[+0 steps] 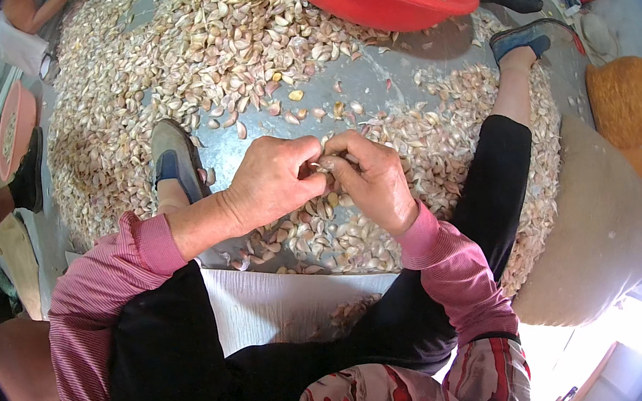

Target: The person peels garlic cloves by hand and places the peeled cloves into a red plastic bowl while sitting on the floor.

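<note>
Clove (320,165), pale, apparently garlic: sits pinched between left hand (274,179) and right hand (374,181), hands together, above grey floor (226,146) beyond far edge of white panel (246,308); loose cloves (355,243) below. Advised: light thumb pressure, steady close grip, avoiding bruises.

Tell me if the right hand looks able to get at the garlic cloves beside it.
Probably yes: garlic cloves lie right beside the right hand with nothing visibly between, though it seems busy at the left hand.
</note>
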`<state>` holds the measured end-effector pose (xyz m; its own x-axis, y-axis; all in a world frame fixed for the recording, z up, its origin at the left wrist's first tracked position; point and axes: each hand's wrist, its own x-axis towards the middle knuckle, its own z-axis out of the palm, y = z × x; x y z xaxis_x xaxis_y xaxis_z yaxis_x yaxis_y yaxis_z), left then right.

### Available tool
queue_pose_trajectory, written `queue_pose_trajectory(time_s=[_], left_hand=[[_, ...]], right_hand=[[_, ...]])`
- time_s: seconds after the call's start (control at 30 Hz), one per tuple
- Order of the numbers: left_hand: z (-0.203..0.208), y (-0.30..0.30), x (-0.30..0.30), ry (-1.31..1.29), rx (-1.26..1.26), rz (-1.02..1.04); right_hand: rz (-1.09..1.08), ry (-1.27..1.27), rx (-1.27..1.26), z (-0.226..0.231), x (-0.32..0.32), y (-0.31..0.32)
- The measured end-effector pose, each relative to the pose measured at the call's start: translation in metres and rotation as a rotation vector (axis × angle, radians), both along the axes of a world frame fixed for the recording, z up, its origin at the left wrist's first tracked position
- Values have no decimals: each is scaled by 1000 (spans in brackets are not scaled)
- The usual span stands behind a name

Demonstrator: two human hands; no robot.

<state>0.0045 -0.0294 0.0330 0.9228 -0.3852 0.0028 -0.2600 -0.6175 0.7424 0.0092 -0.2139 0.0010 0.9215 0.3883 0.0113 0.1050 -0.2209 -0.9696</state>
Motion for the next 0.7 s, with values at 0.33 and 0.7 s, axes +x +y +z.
queue_pose_trajectory(time_s=[0.33, 0.7], left_hand=[[-3, -6, 1, 502, -311, 137], [-9, 7, 4, 504, -620, 72]], right_hand=[[-7, 44, 11, -12, -1, -7], [-205, 628, 539, -19, 6, -6]])
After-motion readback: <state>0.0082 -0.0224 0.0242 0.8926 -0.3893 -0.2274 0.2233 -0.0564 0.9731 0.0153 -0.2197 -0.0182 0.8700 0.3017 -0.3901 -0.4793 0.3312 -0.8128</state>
